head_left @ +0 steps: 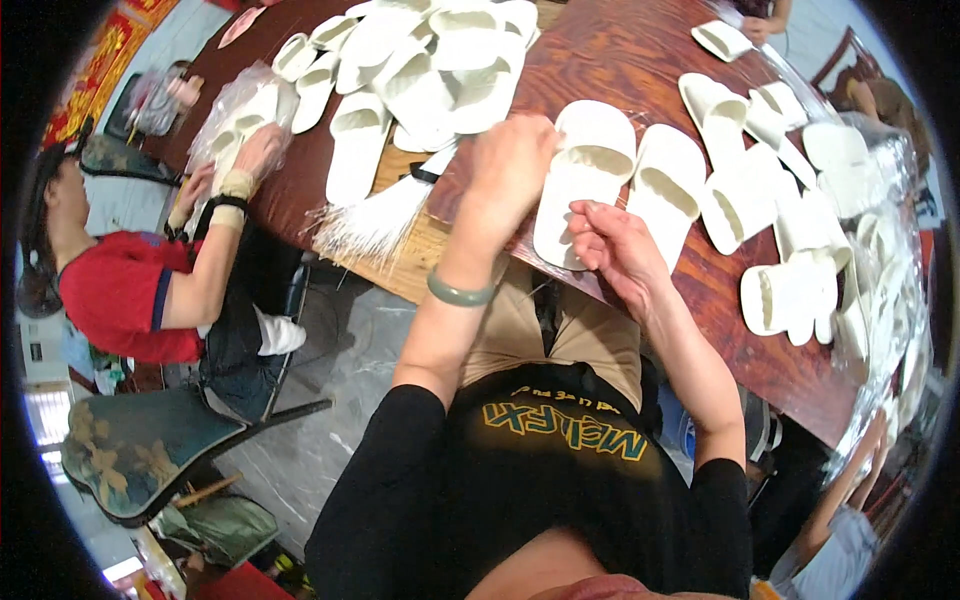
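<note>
A pair of white slide slippers lies side by side on the table in front of me. My left hand [515,165] is closed beside the left slipper [590,130], its knuckles close to that slipper's edge. Over the sole end of the same slipper, my right hand [618,245] curls with thumb and fingertips pinched together. Whatever either hand may hold is too thin or hidden to make out. The right slipper [668,185] rests just beyond my right hand. Left of my left wrist lies a bundle of thin white ties [375,228], with a black band around it.
White slippers [440,70] are heaped at the far left of the wooden table [610,40]; more slippers [800,230] and clear plastic [880,300] fill its right side. At left, a co-worker in red [130,285] handles bagged slippers [245,120]. A chair [150,450] stands at lower left.
</note>
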The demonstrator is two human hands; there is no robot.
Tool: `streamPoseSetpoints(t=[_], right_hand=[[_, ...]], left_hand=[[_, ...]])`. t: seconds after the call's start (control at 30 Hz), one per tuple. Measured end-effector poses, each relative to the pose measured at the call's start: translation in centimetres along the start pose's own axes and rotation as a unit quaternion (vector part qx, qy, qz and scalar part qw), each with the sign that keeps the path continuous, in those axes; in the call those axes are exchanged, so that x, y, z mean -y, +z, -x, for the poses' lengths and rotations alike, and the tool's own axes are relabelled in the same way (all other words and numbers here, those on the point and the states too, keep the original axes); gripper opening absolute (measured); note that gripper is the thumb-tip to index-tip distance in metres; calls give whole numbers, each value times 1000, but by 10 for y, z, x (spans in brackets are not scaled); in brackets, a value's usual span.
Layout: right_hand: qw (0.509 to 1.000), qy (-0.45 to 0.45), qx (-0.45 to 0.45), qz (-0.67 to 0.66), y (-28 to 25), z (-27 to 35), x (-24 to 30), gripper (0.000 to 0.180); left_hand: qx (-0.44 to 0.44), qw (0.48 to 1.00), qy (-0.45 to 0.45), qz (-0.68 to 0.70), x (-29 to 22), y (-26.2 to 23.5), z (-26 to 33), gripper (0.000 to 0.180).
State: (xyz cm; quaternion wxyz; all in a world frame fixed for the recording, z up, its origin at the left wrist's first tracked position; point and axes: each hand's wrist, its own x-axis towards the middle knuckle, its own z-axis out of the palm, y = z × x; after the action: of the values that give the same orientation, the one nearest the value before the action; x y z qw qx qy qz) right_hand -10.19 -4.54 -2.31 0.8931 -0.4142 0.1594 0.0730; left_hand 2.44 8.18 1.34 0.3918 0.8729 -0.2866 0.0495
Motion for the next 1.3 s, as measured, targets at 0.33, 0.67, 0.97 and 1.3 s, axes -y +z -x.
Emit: streamPoseSetpoints(t=[0.33,0.67,0.97,1.3], right_hand=[[999,27,1,-20,-5,-24,6,26],[996,78,36,-28,-10,-11,12,18],[992,20,7,124,5,17,9,20],[940,-3,90,328,1,72,54,20]], left_hand=[[113,991,-6,-78,7,68,-102,44],[152,976,10,-153,15,146,-138,27],[80,990,24,-113,20,142,-131,29],[29,999,19,31,18,113,-107,18]])
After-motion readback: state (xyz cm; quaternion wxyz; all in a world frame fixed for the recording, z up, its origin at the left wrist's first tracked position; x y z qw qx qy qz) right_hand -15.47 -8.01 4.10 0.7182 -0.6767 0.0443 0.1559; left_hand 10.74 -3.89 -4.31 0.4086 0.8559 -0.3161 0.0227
